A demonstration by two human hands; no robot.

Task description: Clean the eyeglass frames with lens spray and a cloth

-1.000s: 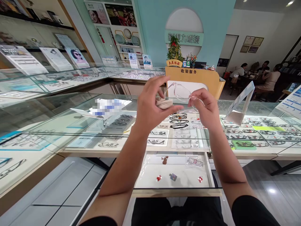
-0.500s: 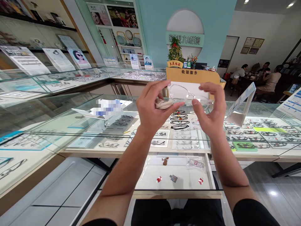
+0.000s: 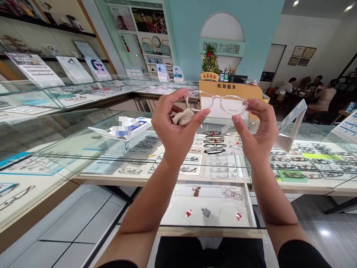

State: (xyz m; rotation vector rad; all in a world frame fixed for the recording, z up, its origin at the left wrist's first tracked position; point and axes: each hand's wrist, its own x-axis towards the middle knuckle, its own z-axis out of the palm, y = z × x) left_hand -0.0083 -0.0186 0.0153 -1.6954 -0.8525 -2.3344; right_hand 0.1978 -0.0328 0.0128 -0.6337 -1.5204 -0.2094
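Observation:
A pair of clear-framed eyeglasses (image 3: 216,98) is held up level above the glass counter, its lenses facing me. My left hand (image 3: 177,123) pinches the left rim between thumb and fingers and also has a crumpled beige cloth (image 3: 183,117) tucked in its palm. At the other end, my right hand (image 3: 256,126) is closed on the right edge of the frame, near the hinge. Small print shows on the right lens. Part of a temple hangs below the frame, toward my right thumb.
Under the glass counter (image 3: 92,149) lie rows of eyeglass frames (image 3: 214,143). A pulled-out drawer (image 3: 178,219) at my lap holds several small items. An open white box (image 3: 125,128) stands on the left, a tilted display stand (image 3: 291,126) on the right. People (image 3: 323,95) sit far back right.
The eyeglasses have turned from tilted to level and face me. My right hand has moved outward to the frame's right edge; my left hand shifted slightly left.

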